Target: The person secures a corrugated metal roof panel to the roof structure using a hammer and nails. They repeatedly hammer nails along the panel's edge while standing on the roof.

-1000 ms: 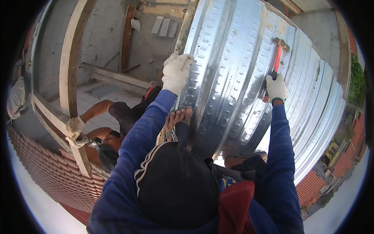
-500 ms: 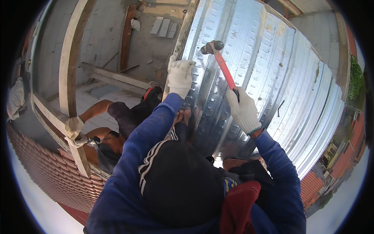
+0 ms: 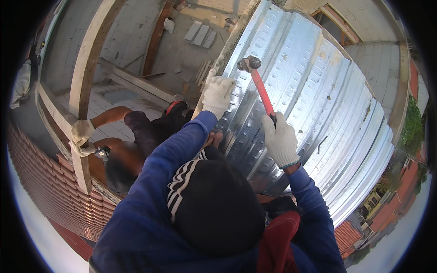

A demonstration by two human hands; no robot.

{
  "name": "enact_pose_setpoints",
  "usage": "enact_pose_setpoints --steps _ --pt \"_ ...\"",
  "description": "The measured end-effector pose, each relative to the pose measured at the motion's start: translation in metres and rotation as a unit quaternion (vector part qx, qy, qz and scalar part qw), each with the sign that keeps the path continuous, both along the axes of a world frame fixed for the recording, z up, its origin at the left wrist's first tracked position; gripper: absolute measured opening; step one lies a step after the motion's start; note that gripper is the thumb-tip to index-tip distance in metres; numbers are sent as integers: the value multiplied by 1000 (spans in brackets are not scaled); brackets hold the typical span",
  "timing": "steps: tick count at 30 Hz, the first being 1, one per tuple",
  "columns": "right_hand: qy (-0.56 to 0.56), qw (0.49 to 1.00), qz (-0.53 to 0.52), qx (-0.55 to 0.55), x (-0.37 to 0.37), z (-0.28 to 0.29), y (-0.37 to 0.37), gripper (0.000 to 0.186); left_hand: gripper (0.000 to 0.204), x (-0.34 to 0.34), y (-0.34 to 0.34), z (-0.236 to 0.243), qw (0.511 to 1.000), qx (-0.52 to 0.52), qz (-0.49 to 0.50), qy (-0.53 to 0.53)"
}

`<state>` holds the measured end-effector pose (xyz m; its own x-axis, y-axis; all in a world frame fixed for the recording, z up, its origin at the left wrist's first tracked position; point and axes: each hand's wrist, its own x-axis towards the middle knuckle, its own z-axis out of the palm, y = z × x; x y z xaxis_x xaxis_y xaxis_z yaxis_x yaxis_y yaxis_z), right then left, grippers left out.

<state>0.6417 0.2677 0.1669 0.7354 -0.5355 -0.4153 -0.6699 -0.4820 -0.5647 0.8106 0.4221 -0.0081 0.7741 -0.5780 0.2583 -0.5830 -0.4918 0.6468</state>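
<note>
My right hand (image 3: 281, 141), in a white knit glove, is wrapped round the black grip of a hammer (image 3: 261, 91). The hammer has a red handle and a dark, round-faced metal head, which hangs over ribbed metal sheeting (image 3: 300, 59). My left hand (image 3: 218, 94), also gloved, is at the sheeting's left edge beside a concrete beam (image 3: 230, 50). Its fingers are curled together; whatever they pinch is hidden. The hammer head is up and to the right of this hand, apart from it. Bare toes show on the sheeting just below my left wrist.
At left, a co-worker (image 3: 152, 129) below grips a wooden post (image 3: 91, 59) with gloved hands. An open drop to a lower floor with stacked grey slabs (image 3: 200, 34) lies left of the beam. A dark bent rod (image 3: 322, 144) rests on the sheeting. Roof tiles (image 3: 45, 186) border the lower left.
My view has turned slightly, so the surroundings shift in the picture. The hammer head is a little closer to my left hand. Both hands keep their grip.
</note>
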Motion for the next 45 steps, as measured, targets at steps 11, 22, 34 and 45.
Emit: enact_pose_setpoints --steps 11,22,34,45 --pt "71 996 61 -6 -3 -15 2 34 10 -1 -1 2 1000 10 -22 11" --pt "-21 999 -10 30 -28 -28 26 33 13 3 -2 2 999 -19 -20 -18" --pt "-103 993 -42 29 -37 -50 42 30 126 -16 24 67 903 344 171 189" --pt "-139 967 11 212 -34 -33 12 37 134 -8 26 73 863 341 157 339"
